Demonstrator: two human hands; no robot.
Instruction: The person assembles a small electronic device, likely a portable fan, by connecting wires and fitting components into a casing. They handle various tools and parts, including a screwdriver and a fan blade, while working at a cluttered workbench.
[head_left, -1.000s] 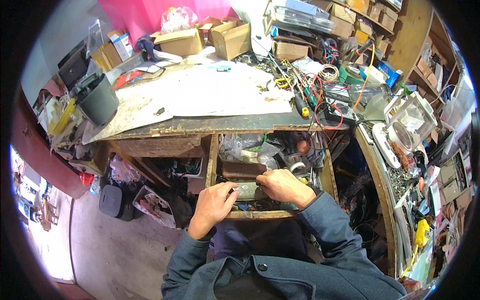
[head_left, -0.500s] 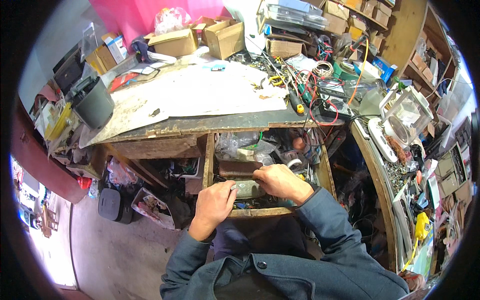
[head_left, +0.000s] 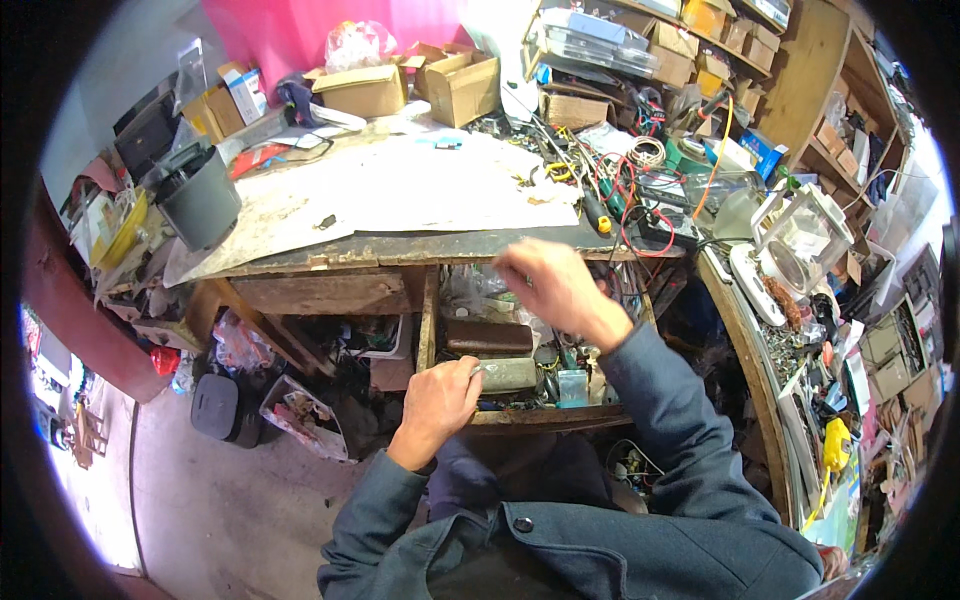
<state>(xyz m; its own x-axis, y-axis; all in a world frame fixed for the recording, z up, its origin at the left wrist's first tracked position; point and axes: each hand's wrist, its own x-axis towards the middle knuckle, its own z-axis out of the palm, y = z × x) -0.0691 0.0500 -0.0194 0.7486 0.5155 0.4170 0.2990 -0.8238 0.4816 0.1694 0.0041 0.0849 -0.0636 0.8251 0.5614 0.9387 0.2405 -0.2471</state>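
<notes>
Below me an open wooden drawer [head_left: 545, 417] juts out from under the workbench, full of small parts and plastic bags. My left hand [head_left: 437, 405] is closed at the drawer's front left, a small shiny bit showing at its fingertips that I cannot make out. Just right of those fingertips lies a grey-green box [head_left: 508, 375]. Behind it rests a long brown case [head_left: 488, 338], and to its right stands a pale blue clear container [head_left: 573, 388]. Raised above the drawer near the bench edge, my right hand [head_left: 560, 285] is smeared by motion and its fingers are indistinct.
White sheeting [head_left: 420, 190] covers much of the bench top. Tools and a red cable [head_left: 628, 200] crowd its right side, with cardboard boxes [head_left: 460, 85] at the back. A grey bin [head_left: 198, 198] stands at the left end. A cluttered side bench [head_left: 740, 335] runs along the right.
My right hand has lifted off the grey-green box and moved up and away toward the bench edge, uncovering the drawer's right part. My left hand has stayed almost in place.
</notes>
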